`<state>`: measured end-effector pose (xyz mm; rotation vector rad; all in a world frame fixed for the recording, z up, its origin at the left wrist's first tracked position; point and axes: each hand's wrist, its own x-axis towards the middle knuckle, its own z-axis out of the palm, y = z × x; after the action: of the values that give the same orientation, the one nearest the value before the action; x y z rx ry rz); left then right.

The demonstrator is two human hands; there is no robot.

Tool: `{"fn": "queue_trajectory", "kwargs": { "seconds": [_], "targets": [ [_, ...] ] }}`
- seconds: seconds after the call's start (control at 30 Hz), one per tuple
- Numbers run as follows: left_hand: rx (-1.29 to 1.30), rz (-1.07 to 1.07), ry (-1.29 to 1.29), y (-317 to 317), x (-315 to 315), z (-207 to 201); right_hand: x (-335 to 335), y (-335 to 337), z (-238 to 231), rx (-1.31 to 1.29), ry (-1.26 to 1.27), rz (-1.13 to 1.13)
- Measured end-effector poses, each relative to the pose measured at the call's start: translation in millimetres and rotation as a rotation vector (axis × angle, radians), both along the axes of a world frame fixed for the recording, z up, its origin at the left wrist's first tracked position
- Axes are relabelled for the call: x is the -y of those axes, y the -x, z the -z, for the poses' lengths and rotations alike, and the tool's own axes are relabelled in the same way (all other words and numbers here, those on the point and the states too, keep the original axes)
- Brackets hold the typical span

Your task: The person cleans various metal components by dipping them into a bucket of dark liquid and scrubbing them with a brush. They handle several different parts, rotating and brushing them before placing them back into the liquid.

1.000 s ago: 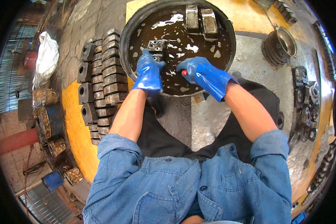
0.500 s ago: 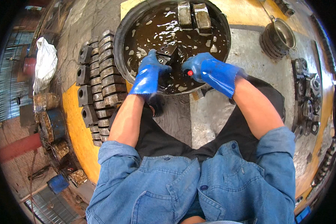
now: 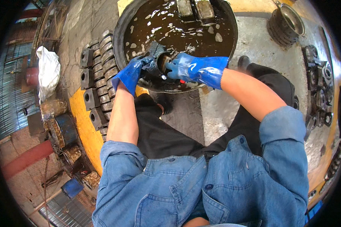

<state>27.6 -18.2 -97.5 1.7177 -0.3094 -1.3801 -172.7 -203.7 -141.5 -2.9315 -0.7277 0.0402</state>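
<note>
Both my hands wear blue rubber gloves and are over a round black tub [image 3: 119, 41] of dark, foamy liquid. My left hand [image 3: 140, 63] grips a wet, dark metal block [image 3: 154, 65] by its left side, tilted so its round bore faces right. My right hand [image 3: 183, 67] is closed at the bore's opening, its fingertips by the brownish inner surface. Below that hand shows the red end [image 3: 182, 81] of a tool; the rest of the tool is hidden.
Two metal blocks [image 3: 204, 10] sit at the tub's far side. Rows of similar blocks [image 3: 91, 98] and curved metal pieces [image 3: 111, 64] stand to the left. Rightward are a stack of metal pots [image 3: 286, 28] and several dark metal parts [image 3: 317, 83]. A white bag [image 3: 48, 73] lies far left.
The block has come up out of the liquid and turned, so its bore faces my right hand. My right hand has moved left to the bore, and the view has shifted slightly.
</note>
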Motion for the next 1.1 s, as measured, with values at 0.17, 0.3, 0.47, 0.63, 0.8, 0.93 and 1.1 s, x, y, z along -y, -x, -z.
{"fn": "queue_trajectory", "kwargs": {
  "seconds": [0.17, 0.3, 0.47, 0.63, 0.8, 0.93, 1.1],
  "targets": [
    [0.024, -0.087, 0.006, 9, 1, -8, -4, -18, 31, 0.105, 0.033, 0.025],
    [0.143, -0.185, -0.037, 2, -7, 10, -3, -22, 22, 0.11, -0.02, 0.122],
    [0.174, -0.237, -0.066, 4, -1, 6, -4, -43, 16, -0.33, -0.265, 0.5],
    [0.201, -0.291, -0.1, 9, 5, 9, 3, -50, 16, -0.372, -0.587, 0.874],
    [0.243, -0.43, -0.171, 12, -10, 3, 11, -31, 10, -0.528, -0.882, 0.92],
    [0.285, -0.375, -0.138, 31, 44, -18, 46, -39, 173, -0.138, -1.376, 1.002],
    [0.301, -0.523, -0.179, 52, 24, -45, -6, -61, 77, -0.69, -2.668, 1.393]
  ]
}}
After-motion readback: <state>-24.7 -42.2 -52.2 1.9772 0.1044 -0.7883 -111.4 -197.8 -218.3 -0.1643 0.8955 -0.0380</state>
